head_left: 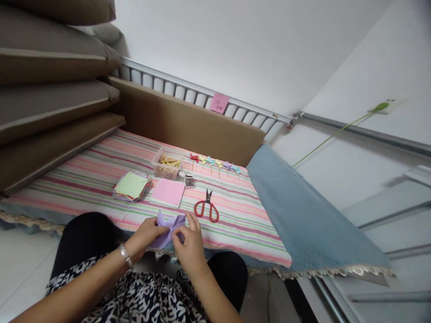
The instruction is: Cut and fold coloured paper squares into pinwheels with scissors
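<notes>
Folding purple paper (pixel 163 241) towards its centre seems step in hand; next move likely calls for keeping folded points pinned together without crushing curled lobes
Left hand (pixel 148 234) gripping paper's left side, thumb on top; right hand (pixel 189 242) fingers pinching near middle
Paper held at near edge of striped cloth (pixel 242 233), nearer than scissors (pixel 208 200); plain, thin, pinwheel-like, centre partly hidden

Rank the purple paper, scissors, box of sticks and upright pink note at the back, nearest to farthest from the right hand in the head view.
1. Purple paper, held at the right hand.
2. Scissors, ahead and slightly right.
3. Box of sticks, farther ahead, to the left.
4. Pink note, at the back, to the right.
</notes>
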`<state>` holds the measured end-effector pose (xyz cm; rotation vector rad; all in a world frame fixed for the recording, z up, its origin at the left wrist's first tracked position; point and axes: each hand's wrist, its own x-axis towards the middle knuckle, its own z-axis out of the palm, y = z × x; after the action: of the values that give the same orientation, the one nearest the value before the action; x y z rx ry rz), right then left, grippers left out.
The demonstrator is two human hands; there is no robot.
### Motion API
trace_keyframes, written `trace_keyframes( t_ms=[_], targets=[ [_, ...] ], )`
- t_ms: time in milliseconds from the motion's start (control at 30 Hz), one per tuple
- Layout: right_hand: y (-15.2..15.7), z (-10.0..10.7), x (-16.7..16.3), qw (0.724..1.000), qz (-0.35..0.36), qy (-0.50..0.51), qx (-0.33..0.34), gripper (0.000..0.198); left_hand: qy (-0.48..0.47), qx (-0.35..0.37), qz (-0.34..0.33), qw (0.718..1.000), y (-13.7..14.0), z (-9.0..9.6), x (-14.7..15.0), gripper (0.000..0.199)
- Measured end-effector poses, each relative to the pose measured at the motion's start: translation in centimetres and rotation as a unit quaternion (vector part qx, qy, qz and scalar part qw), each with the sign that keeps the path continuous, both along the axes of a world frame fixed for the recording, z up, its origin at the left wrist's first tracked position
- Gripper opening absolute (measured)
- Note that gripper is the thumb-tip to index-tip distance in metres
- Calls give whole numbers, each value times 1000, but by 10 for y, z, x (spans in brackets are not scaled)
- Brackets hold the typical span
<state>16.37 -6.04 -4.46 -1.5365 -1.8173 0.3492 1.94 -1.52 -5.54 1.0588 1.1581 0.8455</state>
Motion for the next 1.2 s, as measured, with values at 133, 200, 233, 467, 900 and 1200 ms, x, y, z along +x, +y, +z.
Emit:
trace_keyframes(
  t_ms=[133,200,233,467,900,1200],
  targets=[
    [3,2,-3,1000,-5,4,-8,10,6,-5,-5,1000,1,-6,0,17],
    [4,2,-4,1000,-8,10,-10,9,-5,-9,-5,1000,1,-7,0,17],
    [5,1,-4,1000,-8,12,-11,9,-15,-11,-9,1000,0,-7,0,18],
    [7,1,-4,1000,-18,13,-12,9,-43,-33,-9,998,-4,-5,-1,17],
    [-4,10,15,997,79,6,11,26,-119,-80,21,989,5,1,-11,16],
    [-8,9,15,994,98,43,-26,17,-93,-63,12,994,3,-3,-10,15]
  ],
)
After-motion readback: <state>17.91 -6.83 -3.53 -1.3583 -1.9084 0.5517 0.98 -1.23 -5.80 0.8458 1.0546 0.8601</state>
